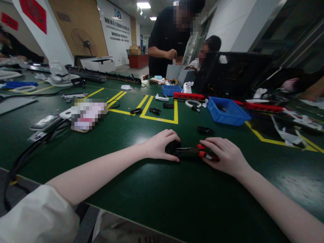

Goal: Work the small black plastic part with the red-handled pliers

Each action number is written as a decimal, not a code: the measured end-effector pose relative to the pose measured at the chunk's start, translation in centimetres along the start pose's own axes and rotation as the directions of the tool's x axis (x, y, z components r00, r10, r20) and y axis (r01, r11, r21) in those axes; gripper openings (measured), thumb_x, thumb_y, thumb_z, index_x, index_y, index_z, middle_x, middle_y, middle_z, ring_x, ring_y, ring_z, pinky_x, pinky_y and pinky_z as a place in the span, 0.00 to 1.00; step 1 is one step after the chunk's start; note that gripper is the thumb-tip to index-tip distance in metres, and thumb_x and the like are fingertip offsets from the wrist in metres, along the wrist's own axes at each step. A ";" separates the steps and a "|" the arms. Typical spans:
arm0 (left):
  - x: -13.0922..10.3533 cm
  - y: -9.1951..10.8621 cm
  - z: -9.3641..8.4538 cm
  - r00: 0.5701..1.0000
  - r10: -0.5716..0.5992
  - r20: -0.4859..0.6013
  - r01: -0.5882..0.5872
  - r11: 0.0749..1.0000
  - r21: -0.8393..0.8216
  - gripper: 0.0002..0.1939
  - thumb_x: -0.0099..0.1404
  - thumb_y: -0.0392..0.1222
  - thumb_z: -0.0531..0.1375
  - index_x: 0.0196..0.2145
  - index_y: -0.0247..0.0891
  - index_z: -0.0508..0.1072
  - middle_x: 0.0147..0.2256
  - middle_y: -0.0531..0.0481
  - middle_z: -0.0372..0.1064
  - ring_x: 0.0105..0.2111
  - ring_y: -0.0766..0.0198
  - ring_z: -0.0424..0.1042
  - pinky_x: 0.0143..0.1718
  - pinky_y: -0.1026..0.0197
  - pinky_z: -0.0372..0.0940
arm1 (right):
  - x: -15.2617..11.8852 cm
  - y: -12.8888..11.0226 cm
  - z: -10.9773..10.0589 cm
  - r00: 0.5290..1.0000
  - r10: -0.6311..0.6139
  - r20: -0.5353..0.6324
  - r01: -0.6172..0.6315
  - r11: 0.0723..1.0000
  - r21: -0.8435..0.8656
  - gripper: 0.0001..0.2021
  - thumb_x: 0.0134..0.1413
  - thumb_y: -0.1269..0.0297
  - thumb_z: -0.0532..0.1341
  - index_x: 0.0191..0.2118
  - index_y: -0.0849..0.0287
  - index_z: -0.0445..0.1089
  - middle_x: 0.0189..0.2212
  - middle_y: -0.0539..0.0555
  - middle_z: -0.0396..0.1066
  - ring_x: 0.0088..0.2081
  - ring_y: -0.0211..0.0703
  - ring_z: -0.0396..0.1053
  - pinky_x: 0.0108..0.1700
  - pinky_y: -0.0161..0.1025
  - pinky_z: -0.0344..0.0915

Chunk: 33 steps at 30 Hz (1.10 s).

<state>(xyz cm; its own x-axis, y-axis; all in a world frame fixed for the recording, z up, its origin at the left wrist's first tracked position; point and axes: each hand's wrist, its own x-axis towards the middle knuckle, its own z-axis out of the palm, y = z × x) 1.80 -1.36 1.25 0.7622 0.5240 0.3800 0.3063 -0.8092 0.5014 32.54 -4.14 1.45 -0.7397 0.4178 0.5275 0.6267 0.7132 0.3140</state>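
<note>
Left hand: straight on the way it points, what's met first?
Beyond the black piece it holds, the left hand would probably meet the red-handled pliers in the right hand; depth is unclear.

Black part (171, 148) in left hand (160, 145): mostly hidden by fingers, outline too dark to read. Red-handled pliers (188, 150): handles partly covered by right hand (225, 154); tips blurred, contact with black part unclear. Pale sleeve (37, 216): cut off by left and bottom edges. Phone (97, 113): face partly pixelated. Blue bin (229, 116): dark contents partly hidden by wall. Wall sign (116, 30): smallest lettering illegible. Standing co-worker (162, 44): head pixelated, cropped by top edge.
</note>
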 end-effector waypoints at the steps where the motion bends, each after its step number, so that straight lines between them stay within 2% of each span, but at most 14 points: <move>1: 0.0 0.1 0.0 1.000 0.004 -0.015 -0.004 1.000 -0.006 0.29 0.57 0.54 0.69 0.51 0.38 0.68 0.51 0.40 0.65 0.53 0.51 0.66 0.53 0.49 0.66 | 0.0 0.0 0.0 1.000 0.001 -0.004 -0.001 1.000 0.003 0.19 0.57 0.64 0.62 0.53 0.62 0.66 0.44 0.62 0.73 0.44 0.51 0.73 0.41 0.45 0.70; 8: -0.2 0.1 0.2 1.000 0.026 -0.015 -0.026 0.999 -0.039 0.26 0.59 0.50 0.69 0.51 0.39 0.69 0.54 0.40 0.62 0.53 0.53 0.67 0.52 0.50 0.68 | 0.1 -0.1 -0.1 1.000 -0.020 -0.013 0.020 1.000 0.000 0.19 0.56 0.64 0.63 0.53 0.63 0.66 0.44 0.62 0.73 0.44 0.51 0.73 0.42 0.45 0.70; 14: -0.2 0.1 0.2 1.000 -0.010 0.006 0.010 1.000 -0.007 0.27 0.58 0.53 0.69 0.50 0.37 0.69 0.52 0.40 0.63 0.50 0.53 0.68 0.49 0.51 0.69 | 0.1 -0.2 -0.2 1.000 -0.026 -0.017 0.026 1.000 0.007 0.19 0.56 0.64 0.63 0.53 0.62 0.67 0.43 0.62 0.74 0.43 0.51 0.73 0.41 0.44 0.70; 19: -0.1 0.3 -0.1 0.997 -0.049 0.055 0.049 0.999 -0.009 0.26 0.58 0.54 0.68 0.49 0.38 0.70 0.52 0.41 0.64 0.50 0.53 0.69 0.50 0.51 0.68 | 0.0 -0.3 -0.3 0.999 -0.032 -0.013 0.032 0.999 0.000 0.19 0.56 0.64 0.63 0.53 0.61 0.68 0.42 0.61 0.74 0.41 0.49 0.73 0.38 0.43 0.70; 28: -0.1 0.5 -0.3 0.992 -0.106 0.072 0.107 0.994 -0.010 0.26 0.60 0.57 0.66 0.49 0.38 0.70 0.51 0.43 0.64 0.50 0.54 0.69 0.49 0.52 0.68 | 0.0 -0.2 -0.4 1.000 0.002 0.015 -0.003 0.999 0.042 0.18 0.55 0.64 0.62 0.52 0.60 0.69 0.42 0.61 0.74 0.40 0.50 0.73 0.39 0.44 0.71; 33: 0.0 0.7 -0.1 0.988 -0.143 0.056 0.142 0.990 0.013 0.32 0.59 0.60 0.66 0.53 0.39 0.66 0.51 0.43 0.64 0.49 0.53 0.70 0.47 0.52 0.69 | 0.0 -0.5 -0.3 1.000 -0.004 -0.010 0.004 1.000 0.015 0.17 0.55 0.64 0.62 0.50 0.62 0.68 0.41 0.62 0.73 0.39 0.48 0.72 0.39 0.43 0.71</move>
<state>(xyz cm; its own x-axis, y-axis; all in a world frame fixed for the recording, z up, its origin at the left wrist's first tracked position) 1.95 -1.93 1.68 0.7415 0.6184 0.2602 0.4189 -0.7297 0.5404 32.27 -4.65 1.56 -0.7399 0.4090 0.5341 0.6196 0.7236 0.3042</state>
